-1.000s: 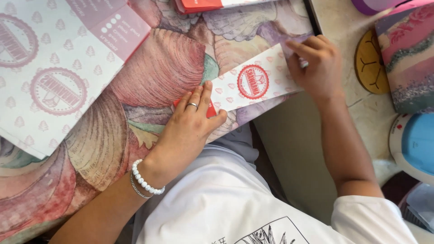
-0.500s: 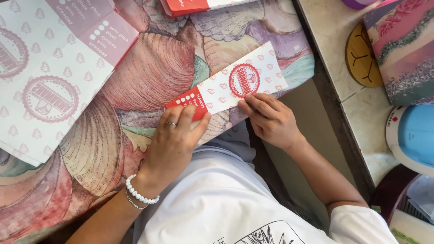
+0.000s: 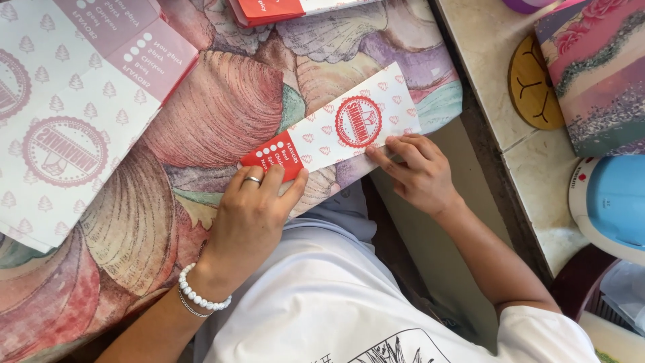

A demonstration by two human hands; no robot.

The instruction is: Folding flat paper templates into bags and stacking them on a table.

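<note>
A long white paper sleeve (image 3: 336,131) with a red end and a round red stamp lies flat on a shell-patterned cloth (image 3: 222,107). My left hand (image 3: 252,215), with a ring and a white bead bracelet, presses its fingertips on the red end. My right hand (image 3: 416,171) lies flat on the sleeve's lower edge, below the round stamp, fingers together.
A large flat sheet of the same printed paper (image 3: 60,114) lies at the upper left. A red and white pack (image 3: 282,8) sits at the top edge. To the right are a stone counter (image 3: 490,74), a round wooden coaster (image 3: 527,87), a floral box (image 3: 591,67) and a blue and white appliance (image 3: 615,202).
My right hand slid from the sleeve's far end to its lower edge. The sleeve now lies flatter on the cloth. My left hand stays on the red end.
</note>
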